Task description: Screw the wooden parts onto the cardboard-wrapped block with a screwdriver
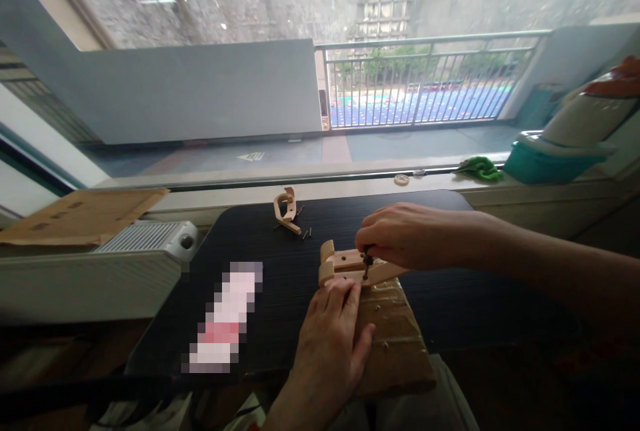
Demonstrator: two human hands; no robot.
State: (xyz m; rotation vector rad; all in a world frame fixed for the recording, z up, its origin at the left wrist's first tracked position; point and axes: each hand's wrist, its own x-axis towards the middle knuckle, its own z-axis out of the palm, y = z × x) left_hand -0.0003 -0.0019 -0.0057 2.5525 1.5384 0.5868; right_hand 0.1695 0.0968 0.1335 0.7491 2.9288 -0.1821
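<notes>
With twelve towards the window, the wood (353, 258) lay at the box's (400, 344) eleven o'clock end, above the table (250, 234). The right hand (397, 236) came in from three o'clock, its fingers curled tight about the top of a dark tool (369, 261); I could not see what handle, if any, was inside the fist. The tool stood nearly upright, its tip down at the near slat. From half past six the left hand (330, 328) bore flat on that slat, fingers together and pinching nothing, thumb apart over the box.

To my eye, good work here meant pushing straight down along the tool, turning slowly, and backing off if the slat shifted. The left fingertips sat near the tip, so a slip towards eight o'clock could have caught them; sliding them back a little seemed wise. Screws (307, 234) and a hook-shaped piece (280, 210) lay at ten o'clock.
</notes>
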